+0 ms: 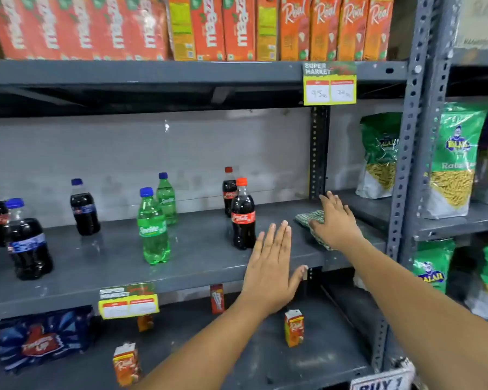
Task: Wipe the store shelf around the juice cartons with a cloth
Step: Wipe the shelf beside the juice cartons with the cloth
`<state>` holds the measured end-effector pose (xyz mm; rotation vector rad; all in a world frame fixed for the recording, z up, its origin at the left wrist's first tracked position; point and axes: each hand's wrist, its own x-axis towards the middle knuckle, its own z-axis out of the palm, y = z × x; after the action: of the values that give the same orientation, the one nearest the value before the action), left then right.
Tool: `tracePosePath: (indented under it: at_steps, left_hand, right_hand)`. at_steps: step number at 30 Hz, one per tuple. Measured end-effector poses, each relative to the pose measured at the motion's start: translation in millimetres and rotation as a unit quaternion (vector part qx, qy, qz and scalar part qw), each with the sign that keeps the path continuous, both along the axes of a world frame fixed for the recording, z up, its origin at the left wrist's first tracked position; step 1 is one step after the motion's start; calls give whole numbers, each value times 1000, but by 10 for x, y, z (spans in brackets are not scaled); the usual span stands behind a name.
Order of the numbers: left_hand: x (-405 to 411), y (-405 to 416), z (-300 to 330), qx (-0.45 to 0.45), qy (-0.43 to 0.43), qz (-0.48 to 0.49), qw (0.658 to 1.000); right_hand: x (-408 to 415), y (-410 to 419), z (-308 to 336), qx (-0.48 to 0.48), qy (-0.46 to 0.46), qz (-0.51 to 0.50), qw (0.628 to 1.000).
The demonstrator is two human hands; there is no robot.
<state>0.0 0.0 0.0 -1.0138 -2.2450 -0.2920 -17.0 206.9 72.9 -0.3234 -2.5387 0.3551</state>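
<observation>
Grey mid shelf [195,249], store rack: R hand [335,220] is pressing flat-fingered on the checked cloth [307,216] at the shelf's R end, L hand [271,266] is reaching open beside a cola bottle [243,218], w/ shelf length running leftward and small juice cartons [293,327] standing one tier below.

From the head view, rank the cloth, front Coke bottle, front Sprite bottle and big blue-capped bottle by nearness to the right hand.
1. cloth, under the right hand.
2. front Coke bottle, to its left.
3. front Sprite bottle, mid-shelf.
4. big blue-capped bottle, far left.
</observation>
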Motion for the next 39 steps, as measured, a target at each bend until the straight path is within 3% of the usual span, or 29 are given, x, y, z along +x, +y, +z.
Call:
tracePosePath:
  at_steps: [5,7,10,18,25,28,31,34,39]
  left_hand:
    - [18,253,-119,-10,-13,95,995]
    - [14,272,-152,-13,-10,101,995]
    - [-21,283,-175,-12,1,117,993]
    - [-3,329,-194,-13,8,138,990]
    - [232,359,-366,51,-37,19,998]
    - [407,391,-672,46,-60,-15,997]
    - [506,396,-1145,1,-130,1,992]
    - [525,386,-1717,-40,-225,36,973]
    - [429,321,-2516,-98,-345,102,928]
  right_hand:
    - [-141,262,108,-89,-156,59,982]
    - [-182,311,48,-121,-171,85,974]
    - [-222,311,19,-74,-187,107,974]
    - [116,291,114,-83,-183,275,940]
    - [728,438,192,-190,-228,371,880]
    - [1000,502,-115,-207,-229,391,867]
    - [987,569,-903,-252,-212,327,886]
    - [859,632,-1787,-321,-173,192,911]
    - [588,670,-2716,-379,-178,28,908]
